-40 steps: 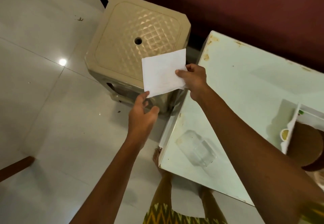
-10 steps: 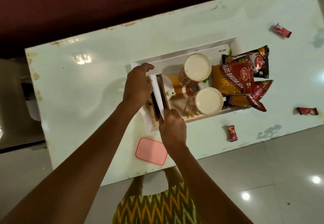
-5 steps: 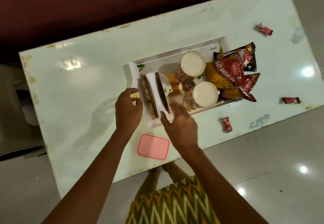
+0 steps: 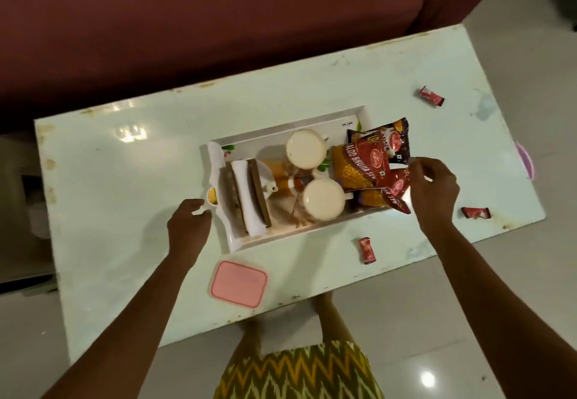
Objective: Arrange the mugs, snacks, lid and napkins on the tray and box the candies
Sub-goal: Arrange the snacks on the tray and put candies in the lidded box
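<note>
From my remote seat I look straight down on a pale table with a dark red sofa behind it.

Far left of the action: left hand rests at the left end of the white tray, fingers loosely curled and touching the tray's small handle; it grips nothing that I can make out.

Inside the tray, left end: a wooden napkin holder with white napkins standing folded in it. Just right of it, a small white spout shows; I cannot tell what it belongs to.

Below the tray, on the table near the front edge: 1 pink lid, lying flat, well apart from the hands.

Tray centre: 2 mugs, far mug and near mug, both upright and filled with a pale drink.

Tray right end: red snack packets stacked and overhanging the rim. Right hand is on their right edge, thumb and fingers pinching the packet.

Loose on the table: 3 red candies. Front candy lies near the front edge, right of the lid. Far candy sits toward the back right. Right candy lies near the right front corner, just past the right hand.

At the table's right edge a small pink-purple item pokes out; too little shows to name it.
</note>
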